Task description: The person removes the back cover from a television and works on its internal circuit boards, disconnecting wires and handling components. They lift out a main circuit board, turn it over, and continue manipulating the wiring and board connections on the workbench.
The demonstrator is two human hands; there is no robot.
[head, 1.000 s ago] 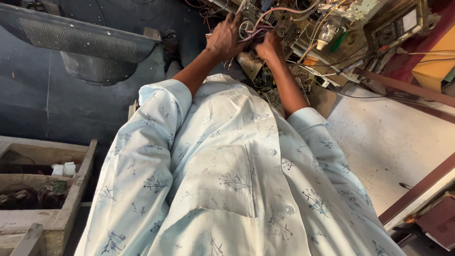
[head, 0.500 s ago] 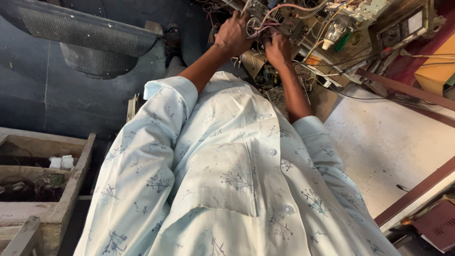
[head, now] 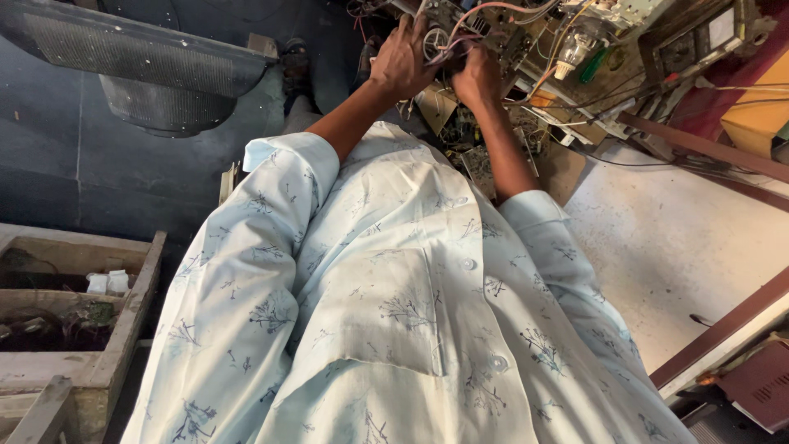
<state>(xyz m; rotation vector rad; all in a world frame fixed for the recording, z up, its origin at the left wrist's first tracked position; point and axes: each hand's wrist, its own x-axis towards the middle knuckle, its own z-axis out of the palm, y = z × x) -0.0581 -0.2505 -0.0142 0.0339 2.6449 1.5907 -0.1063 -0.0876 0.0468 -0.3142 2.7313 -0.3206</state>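
Both hands on the circuit board: left hand clamped around its near edge to steady it, right hand curled into wires beside; its grip unclear.

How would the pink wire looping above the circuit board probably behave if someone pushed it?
The pink wire is thin and curved, so it would probably flex rather than resist. Seemingly fixed into the circuit board, it would likely spring back, and hard tugging might strain its joints.

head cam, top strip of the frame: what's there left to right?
Dark plastic housing → left hand → right hand, both on the wired circuit assembly → small bulb → brown wooden strip → yellow box.
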